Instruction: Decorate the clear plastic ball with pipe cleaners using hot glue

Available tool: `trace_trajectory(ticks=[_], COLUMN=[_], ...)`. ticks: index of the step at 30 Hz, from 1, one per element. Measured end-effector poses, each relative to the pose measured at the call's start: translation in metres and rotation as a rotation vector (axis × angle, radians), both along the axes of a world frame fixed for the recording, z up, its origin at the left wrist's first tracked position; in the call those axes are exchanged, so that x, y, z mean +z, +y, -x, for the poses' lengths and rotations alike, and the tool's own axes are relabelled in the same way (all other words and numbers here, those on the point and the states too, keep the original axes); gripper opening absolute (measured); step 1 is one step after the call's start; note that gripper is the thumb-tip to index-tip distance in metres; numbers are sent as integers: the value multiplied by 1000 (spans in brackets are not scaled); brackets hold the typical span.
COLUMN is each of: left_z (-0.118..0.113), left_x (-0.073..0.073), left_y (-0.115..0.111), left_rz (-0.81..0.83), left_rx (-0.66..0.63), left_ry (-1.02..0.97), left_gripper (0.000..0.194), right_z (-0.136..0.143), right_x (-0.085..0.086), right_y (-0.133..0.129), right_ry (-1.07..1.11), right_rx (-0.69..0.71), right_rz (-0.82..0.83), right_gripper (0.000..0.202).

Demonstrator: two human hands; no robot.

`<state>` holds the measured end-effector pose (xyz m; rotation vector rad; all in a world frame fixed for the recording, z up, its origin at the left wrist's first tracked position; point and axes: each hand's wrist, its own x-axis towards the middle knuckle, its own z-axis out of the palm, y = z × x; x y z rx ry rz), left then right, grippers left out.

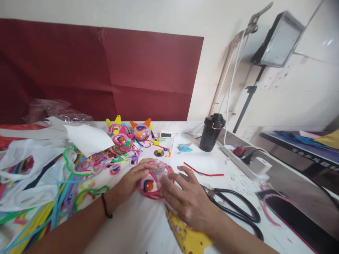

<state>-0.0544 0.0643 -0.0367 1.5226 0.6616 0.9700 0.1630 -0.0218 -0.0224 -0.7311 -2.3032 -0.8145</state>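
Observation:
A round craft ball (147,190), covered in pink, white and orange fuzzy pipe cleaners with an eye shape on its front, rests on the white table. My left hand (135,176) curls round its upper left side. From the right, my right hand (182,195) presses bent fingertips on the ball's front and top; whether a small piece is pinched there is hidden. Black-handled scissors (235,204) lie right of my right hand, their blades partly behind it. Below that wrist is a stained yellow object (182,233), partly covered by my forearm.
Finished animal-like balls (141,130) stand at the back, near a small digital clock (166,134). Loose pipe cleaners (63,197) and plastic bags (29,173) crowd the left. A black shaker bottle (212,132), a red pipe cleaner (203,173), power strip (243,164) and black phone-like slab (299,218) are rightward.

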Motion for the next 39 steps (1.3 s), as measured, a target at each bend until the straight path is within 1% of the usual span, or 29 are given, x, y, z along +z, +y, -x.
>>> trace_trajectory(ticks=[10, 17, 24, 32, 35, 39], left_z=[3, 3, 3, 3, 3, 3], left_x=[-6, -2, -4, -4, -3, 2], left_y=[4, 2, 4, 4, 3, 1], left_rz=[-67, -76, -27, -66, -64, -126], left_rx=[4, -3, -16, -11, 7, 25], left_ry=[22, 43, 24, 4, 15, 68], left_gripper=[21, 22, 22, 21, 21, 22], right_z=[2, 1, 2, -1, -1, 0], right_x=[0, 2, 3, -1, -1, 1], right_y=[-1, -2, -3, -2, 0, 2], right_ry=[-10, -9, -6, 54, 36, 53], right_rx=[-14, -7, -33, -2, 0, 7], right_rz=[2, -9, -5, 57, 51, 20], right_gripper=[28, 28, 32, 28, 28, 28])
